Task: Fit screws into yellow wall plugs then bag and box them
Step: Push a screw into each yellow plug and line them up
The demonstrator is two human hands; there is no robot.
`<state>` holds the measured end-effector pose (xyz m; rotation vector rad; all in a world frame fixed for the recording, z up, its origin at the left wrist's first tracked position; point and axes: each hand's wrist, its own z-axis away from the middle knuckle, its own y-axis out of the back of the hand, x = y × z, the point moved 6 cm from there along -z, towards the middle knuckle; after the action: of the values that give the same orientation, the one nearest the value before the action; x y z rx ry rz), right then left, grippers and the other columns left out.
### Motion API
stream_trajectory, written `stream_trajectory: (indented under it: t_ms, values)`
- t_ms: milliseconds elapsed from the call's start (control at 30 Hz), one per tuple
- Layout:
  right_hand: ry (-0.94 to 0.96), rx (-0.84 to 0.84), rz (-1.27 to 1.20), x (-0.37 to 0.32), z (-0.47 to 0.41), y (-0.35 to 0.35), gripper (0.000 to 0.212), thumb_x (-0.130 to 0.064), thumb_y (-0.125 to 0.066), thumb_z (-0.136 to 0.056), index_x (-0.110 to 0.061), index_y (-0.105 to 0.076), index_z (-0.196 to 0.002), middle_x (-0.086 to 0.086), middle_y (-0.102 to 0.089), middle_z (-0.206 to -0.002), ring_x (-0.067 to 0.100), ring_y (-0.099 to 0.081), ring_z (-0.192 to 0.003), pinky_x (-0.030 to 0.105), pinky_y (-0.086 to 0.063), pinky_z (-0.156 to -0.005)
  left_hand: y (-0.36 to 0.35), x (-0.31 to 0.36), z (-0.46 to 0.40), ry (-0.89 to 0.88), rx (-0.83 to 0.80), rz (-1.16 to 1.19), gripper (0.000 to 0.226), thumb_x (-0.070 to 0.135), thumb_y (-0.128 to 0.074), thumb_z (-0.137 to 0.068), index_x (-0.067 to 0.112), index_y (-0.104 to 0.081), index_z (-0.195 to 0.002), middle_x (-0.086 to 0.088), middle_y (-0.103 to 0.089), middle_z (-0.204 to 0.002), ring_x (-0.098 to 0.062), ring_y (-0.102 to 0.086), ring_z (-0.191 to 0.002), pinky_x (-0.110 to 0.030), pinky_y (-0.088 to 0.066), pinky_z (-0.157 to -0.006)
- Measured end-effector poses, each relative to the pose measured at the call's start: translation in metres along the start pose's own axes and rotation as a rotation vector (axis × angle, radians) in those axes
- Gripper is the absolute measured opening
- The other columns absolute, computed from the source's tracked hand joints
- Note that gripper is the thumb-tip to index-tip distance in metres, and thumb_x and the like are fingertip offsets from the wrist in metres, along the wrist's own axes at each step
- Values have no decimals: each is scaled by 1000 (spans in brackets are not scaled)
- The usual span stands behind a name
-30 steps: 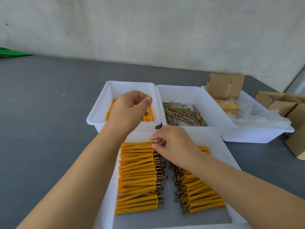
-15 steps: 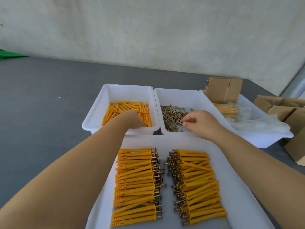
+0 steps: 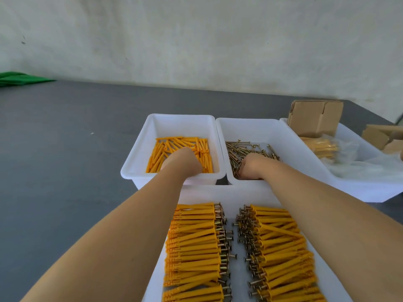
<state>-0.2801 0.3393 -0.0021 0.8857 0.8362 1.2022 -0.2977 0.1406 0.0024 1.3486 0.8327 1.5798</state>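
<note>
Wall plugs [image 3: 197, 147] hide your left hand [image 3: 180, 159] fingers, screws [image 3: 242, 149] your right hand [image 3: 253, 166]; grip unclear on both. Bare tabletop [image 3: 65, 149] lies leftward.

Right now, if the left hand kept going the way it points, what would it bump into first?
Probably the loose yellow plugs lying in the white bin; the left hand already reaches down among them, though depth is unclear.

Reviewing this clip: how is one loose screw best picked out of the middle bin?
Probably by the shank, pinched from above. The screws lie flat and tangled on the floor of the screw bin, and its walls block any sideways approach. The right hand already reaches down into them.
</note>
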Motion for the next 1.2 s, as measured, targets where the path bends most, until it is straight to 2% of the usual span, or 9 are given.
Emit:
stream_trajectory:
  t_ms: [67,267,367,533,600,700,800,967,1200]
  values:
    - [-22,18,-51,4,-3,-1,32,-23,-65,-91,-6,-67,-118,11,-65,-119,25,-61,-109,36,-52,-96,3,-1,1,-7,70,28,10,18,-57,-87,14,-65,-83,-3,-63,-77,-21,-60,-74,-35,-53,-68]
    - [-5,32,-84,4,1,0,18,-28,-68,-87,-10,-66,-87,5,-59,-81,17,-56,-72,27,-46,-63,9,-2,6,-61,184,130,17,26,-60,-93,16,-72,-88,-3,-72,-79,-21,-66,-79,-37,-59,-77]
    - [-22,248,-279,11,11,17,17,-23,-71,-81,-6,-70,-82,7,-63,-68,21,-58,-58,25,-47,-54,13,-1,9,-100,210,149,8,29,-67,-89,22,-71,-86,0,-70,-79,-18,-65,-80,-34,-57,-74]
    - [147,596,-776,26,49,43,28,-16,-71,-85,-20,-65,-112,0,-71,-100,20,-67,-95,38,-53,-90,24,-6,12,-65,359,325,27,35,-55,-97,22,-66,-75,-2,-67,-69,-20,-64,-67,-29,-53,-60]
    - [226,561,-935,28,68,45,41,-12,-68,-89,-25,-57,-126,0,-73,-95,16,-70,-88,32,-54,-82,36,-10,21,-42,485,446,26,38,-53,-98,20,-69,-88,-2,-66,-76,-23,-62,-69,-30,-50,-59]
    - [284,481,-1063,31,91,42,27,-3,-58,-93,-24,-64,-108,3,-72,-89,11,-74,-71,24,-52,-62,56,-5,37,-110,592,658,26,33,-49,-99,16,-69,-95,-7,-70,-96,-27,-64,-73,-38,-55,-72]
    - [315,407,-1183,35,109,30,26,1,-55,-93,-21,-65,-101,7,-68,-87,14,-73,-64,22,-50,-49,78,25,67,-317,601,738,25,28,-45,-102,18,-65,-90,5,-68,-76,-10,-59,-66,-30,-46,-64]
    - [454,597,-1041,34,132,19,33,-4,-60,-94,-36,-72,-94,-3,-66,-79,6,-60,-65,20,-46,-65,71,63,124,-554,483,473,25,25,-46,-102,15,-69,-101,13,-43,-51,3,-45,-47,-14,-29,-46]
    - [620,859,-648,22,160,16,26,-4,-68,-89,-27,-76,-97,-7,-64,-94,9,-60,-88,24,-50,-80,16,60,147,-610,305,334,22,14,-56,-98,12,-74,-112,-7,-71,-93,-21,-61,-84,-35,-50,-75]
